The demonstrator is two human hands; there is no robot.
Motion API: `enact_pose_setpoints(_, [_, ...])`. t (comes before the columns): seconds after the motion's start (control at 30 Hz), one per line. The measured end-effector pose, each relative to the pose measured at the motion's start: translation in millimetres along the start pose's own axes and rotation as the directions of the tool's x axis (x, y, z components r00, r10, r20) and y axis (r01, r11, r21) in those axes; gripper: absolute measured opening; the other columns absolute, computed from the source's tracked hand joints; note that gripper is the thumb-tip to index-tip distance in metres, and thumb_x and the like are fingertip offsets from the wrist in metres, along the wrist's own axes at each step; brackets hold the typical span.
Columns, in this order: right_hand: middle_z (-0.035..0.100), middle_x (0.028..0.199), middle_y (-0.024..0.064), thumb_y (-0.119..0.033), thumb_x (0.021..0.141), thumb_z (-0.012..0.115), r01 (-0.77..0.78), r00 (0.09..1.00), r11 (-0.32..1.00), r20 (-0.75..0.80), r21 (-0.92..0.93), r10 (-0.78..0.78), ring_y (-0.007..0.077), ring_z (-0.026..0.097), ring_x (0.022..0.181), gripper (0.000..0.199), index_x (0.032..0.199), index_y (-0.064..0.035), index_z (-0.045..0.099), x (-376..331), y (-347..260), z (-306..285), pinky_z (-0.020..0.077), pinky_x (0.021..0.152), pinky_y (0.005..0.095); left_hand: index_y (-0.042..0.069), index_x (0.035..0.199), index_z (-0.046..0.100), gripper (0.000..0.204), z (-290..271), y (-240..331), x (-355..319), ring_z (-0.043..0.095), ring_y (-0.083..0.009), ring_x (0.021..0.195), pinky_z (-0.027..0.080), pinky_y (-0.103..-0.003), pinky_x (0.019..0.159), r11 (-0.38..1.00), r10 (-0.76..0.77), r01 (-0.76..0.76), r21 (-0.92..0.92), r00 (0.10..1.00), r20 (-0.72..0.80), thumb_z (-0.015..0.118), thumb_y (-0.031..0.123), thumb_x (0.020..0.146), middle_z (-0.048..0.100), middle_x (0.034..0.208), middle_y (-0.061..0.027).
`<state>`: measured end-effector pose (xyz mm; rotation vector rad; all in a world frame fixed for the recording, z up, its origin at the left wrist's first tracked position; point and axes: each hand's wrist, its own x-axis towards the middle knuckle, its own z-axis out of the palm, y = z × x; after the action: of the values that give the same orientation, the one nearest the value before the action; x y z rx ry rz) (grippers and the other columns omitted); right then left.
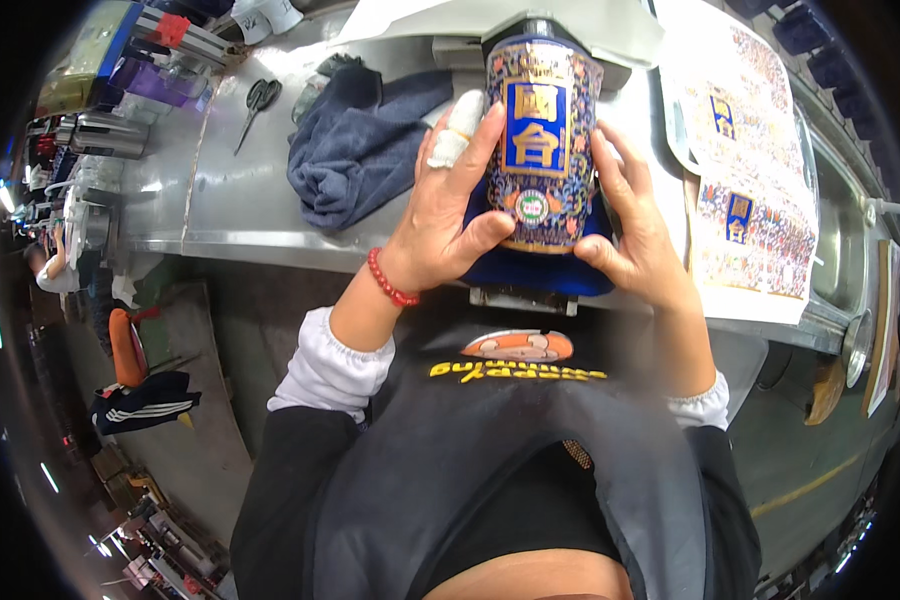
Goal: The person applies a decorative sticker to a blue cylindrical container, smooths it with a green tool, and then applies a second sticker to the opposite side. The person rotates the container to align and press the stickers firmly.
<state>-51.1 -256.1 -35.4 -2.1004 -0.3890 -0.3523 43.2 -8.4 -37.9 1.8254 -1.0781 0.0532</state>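
Note:
A round jar [542, 140] with a dark, many-coloured patterned wrap and a blue rectangular label lies on a blue pad [540, 272] at the front edge of a metal bench. My left hand [450, 205] presses on the jar's left side; its index finger is bandaged in white and a red bead bracelet sits on the wrist. My right hand [635, 220] holds the jar's right side, thumb at its lower end. Both hands grip the jar.
A dark blue towel [355, 150] lies left of the jar, with scissors [258, 105] further left on the metal bench [220, 200]. Printed patterned label sheets [750, 170] lie to the right. Metal cylinders [105, 135] stand at far left. A stool with clothing [130, 390] stands on the floor.

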Motion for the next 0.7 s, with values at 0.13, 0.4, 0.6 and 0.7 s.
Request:
enact_pose_setpoints(0.13, [0.028, 0.162, 0.0230, -0.053, 0.095, 0.068, -0.096, 0.994, 0.991, -0.050, 0.097, 0.102, 0.0391, 0.044, 0.138, 0.083, 0.159, -0.0084, 0.040, 14.3, -2.2, -5.9, 0.0391, 0.114, 0.0477, -0.002, 0.160, 0.032, 0.096, -8.3, -2.3, 17.1, 0.031, -0.0443, 0.148, 0.020, -0.050, 0.122, 0.999, -0.036, 0.037, 0.032, 0.999, -0.037, 0.048, 0.069, 0.098, 0.037, 0.159, -0.0281])
enact_pose_setpoints(0.4, [0.026, 0.162, 0.0250, -0.056, 0.094, 0.068, -0.093, 0.996, 0.992, 0.003, 0.083, 0.093, 0.0407, 0.033, 0.149, 0.094, 0.163, -0.0062, 0.028, 41.6, 2.8, -6.9, 0.0318, 0.120, 0.0457, -0.005, 0.160, 0.026, 0.101, -11.1, -12.5, 39.4, 0.024, -0.0424, 0.154, 0.017, -0.047, 0.125, 0.998, -0.022, 0.020, 0.060, 0.999, 0.035, 0.047, 0.072, 0.098, 0.027, 0.164, -0.0296])
enact_pose_setpoints(0.6, [0.027, 0.161, 0.0258, -0.061, 0.092, 0.067, -0.143, 0.990, 0.988, 0.030, 0.060, 0.141, 0.0414, 0.033, 0.149, 0.100, 0.164, -0.0060, 0.025, 40.3, 4.3, -9.0, 0.0309, 0.120, 0.0457, -0.005, 0.161, 0.025, 0.103, -11.5, -14.5, 39.7, 0.024, -0.0429, 0.154, 0.018, -0.046, 0.125, 0.997, -0.020, 0.016, 0.076, 0.999, 0.048, 0.048, 0.073, 0.097, 0.026, 0.164, -0.0297])
enact_pose_setpoints(0.7, [0.028, 0.161, 0.0263, -0.062, 0.092, 0.066, -0.151, 0.988, 0.986, 0.037, 0.077, 0.148, 0.0414, 0.032, 0.149, 0.101, 0.164, -0.0055, 0.024, 40.6, 4.4, -9.3, 0.0305, 0.121, 0.0458, -0.005, 0.161, 0.025, 0.104, -11.3, -13.6, 41.1, 0.023, -0.0435, 0.154, 0.018, -0.046, 0.125, 0.999, -0.034, 0.033, 0.033, 0.998, 0.053, 0.049, 0.073, 0.096, 0.025, 0.164, -0.0301])
